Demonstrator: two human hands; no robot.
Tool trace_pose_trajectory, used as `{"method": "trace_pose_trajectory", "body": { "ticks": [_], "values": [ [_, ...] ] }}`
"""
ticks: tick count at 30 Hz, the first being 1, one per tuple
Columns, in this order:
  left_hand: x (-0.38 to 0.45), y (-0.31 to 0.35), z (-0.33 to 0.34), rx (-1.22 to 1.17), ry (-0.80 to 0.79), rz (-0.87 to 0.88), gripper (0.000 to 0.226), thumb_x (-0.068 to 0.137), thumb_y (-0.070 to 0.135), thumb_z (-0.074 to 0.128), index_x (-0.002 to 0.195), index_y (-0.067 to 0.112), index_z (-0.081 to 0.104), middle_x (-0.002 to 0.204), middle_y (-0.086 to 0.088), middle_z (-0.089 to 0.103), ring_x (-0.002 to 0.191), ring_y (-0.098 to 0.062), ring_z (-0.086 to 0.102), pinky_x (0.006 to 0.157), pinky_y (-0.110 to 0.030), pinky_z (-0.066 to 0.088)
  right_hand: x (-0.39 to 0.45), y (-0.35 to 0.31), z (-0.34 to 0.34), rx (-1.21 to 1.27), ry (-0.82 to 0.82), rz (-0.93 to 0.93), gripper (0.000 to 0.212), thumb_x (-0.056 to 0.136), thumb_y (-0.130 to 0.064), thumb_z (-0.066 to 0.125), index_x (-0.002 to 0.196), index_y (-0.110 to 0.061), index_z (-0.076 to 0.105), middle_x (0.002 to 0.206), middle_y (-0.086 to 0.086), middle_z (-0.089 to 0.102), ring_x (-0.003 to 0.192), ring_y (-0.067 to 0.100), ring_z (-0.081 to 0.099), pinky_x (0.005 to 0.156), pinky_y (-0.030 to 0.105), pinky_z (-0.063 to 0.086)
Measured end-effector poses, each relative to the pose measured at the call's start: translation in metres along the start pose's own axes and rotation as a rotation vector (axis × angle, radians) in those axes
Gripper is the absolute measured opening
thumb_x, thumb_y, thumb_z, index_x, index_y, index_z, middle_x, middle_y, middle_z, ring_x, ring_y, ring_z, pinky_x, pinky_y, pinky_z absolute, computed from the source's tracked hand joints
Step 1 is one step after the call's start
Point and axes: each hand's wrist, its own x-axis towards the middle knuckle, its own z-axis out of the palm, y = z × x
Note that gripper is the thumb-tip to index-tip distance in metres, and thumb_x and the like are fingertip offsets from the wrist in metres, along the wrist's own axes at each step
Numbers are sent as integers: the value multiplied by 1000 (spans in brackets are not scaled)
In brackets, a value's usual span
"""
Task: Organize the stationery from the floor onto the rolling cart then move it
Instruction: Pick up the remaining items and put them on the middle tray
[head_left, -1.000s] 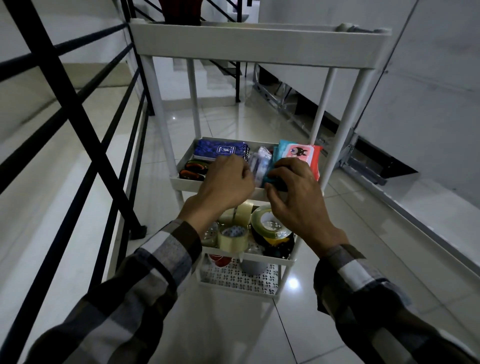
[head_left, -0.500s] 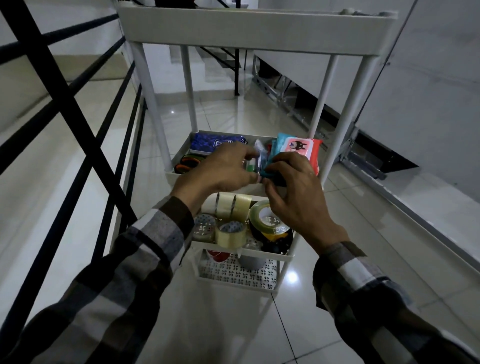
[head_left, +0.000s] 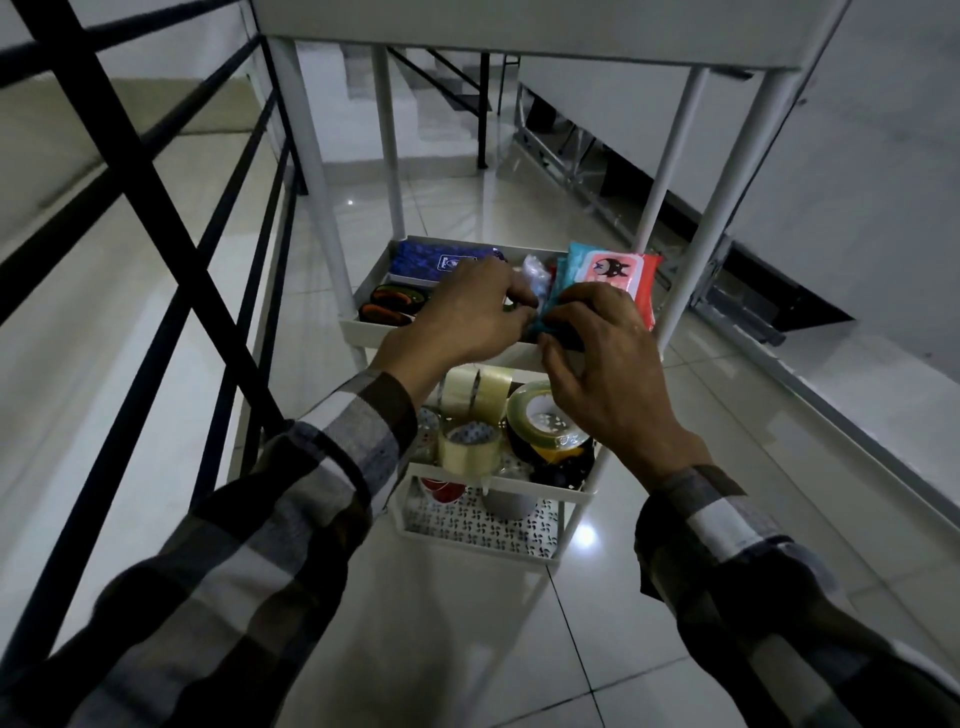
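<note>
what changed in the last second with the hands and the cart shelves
Little. Both hands stayed at the front of the middle shelf; the left hand opened and spread, then closed in again beside the right hand, which kept pinching the teal packet. The camera leaned in. The pink pack, blue pouch and tape rolls lie as before.

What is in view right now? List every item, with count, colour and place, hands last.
rolling cart: one, white, centre, tiered.
blue pouch: one, second tier, back left.
pink packet: one, cat print, second tier, right.
orange-black items: two, second tier, front left.
tape rolls: several, clear and tan, third tier.
cup: one, grey, bottom tier.
railing: one, black, left.
floor: glossy pale tiles.
hands: left and right, over the second tier, fingering a teal item.
</note>
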Motion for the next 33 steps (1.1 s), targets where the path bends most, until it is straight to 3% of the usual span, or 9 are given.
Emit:
{"method": "trace_pose_trajectory", "body": {
  "ticks": [3,5,8,10,13,18,23,28,33],
  "values": [
    [-9,-8,6,-21,21,19,34,102,33,63,134,22,70,136,-5,69,120,-21,61,101,-42,52,-1,-2,1,11,16,-4,23,93,-25,66,109,-11,73,119,7,65,111,19,56,94,22,41],
    [-23,-12,18,-5,181,47,38,100,31,65,136,18,67,138,-6,65,129,-23,54,106,-46,49,-2,-2,1,21,25,-8,24,93,-24,67,110,-9,72,119,8,65,110,20,57,94,23,42],
    [-61,-17,39,36,583,140,30,95,22,67,121,7,72,124,-10,67,119,-25,57,101,-39,49,-3,-2,-1,37,18,-15,25,93,-24,67,112,-8,71,120,9,65,110,21,57,95,25,44],
    [-90,-24,61,57,652,232,18,93,14,67,108,4,73,109,-12,68,105,-27,59,91,-38,50,-4,-1,-2,31,13,-29,26,92,-25,66,112,-8,71,119,9,66,109,20,57,94,28,47],
    [-120,-42,99,-14,403,257,13,92,9,67,104,7,72,105,-9,67,100,-24,58,87,-41,50,-5,-2,-2,20,15,-50,25,91,-23,66,110,-8,71,117,10,67,108,21,58,93,32,50],
    [-141,-91,163,72,-8,99,61,89,21,70,147,11,56,160,-9,48,151,-30,39,119,-54,39,-5,-2,-2,15,12,-52,25,91,-24,65,109,-7,71,116,10,66,107,23,58,91,32,49],
    [-140,-100,176,136,-63,123,63,86,23,70,146,13,58,170,-6,33,158,-31,26,120,-60,35,-4,-1,-2,13,2,-68,26,92,-25,65,109,-7,71,116,11,67,107,24,59,91,33,50],
    [-133,-107,175,9,-242,52,80,92,38,72,162,23,35,177,7,-3,162,-16,-10,127,-54,25,-5,-1,1,-7,7,-72,26,92,-25,65,110,-7,70,116,11,67,108,23,58,92,33,48],
    [-139,-90,143,-85,-132,-37,73,96,31,71,160,20,38,173,-1,22,161,-22,14,129,-45,23,-6,-4,-3,39,11,-60,28,93,-27,64,112,-7,69,120,12,65,113,23,56,97,41,52]
  ]
}}
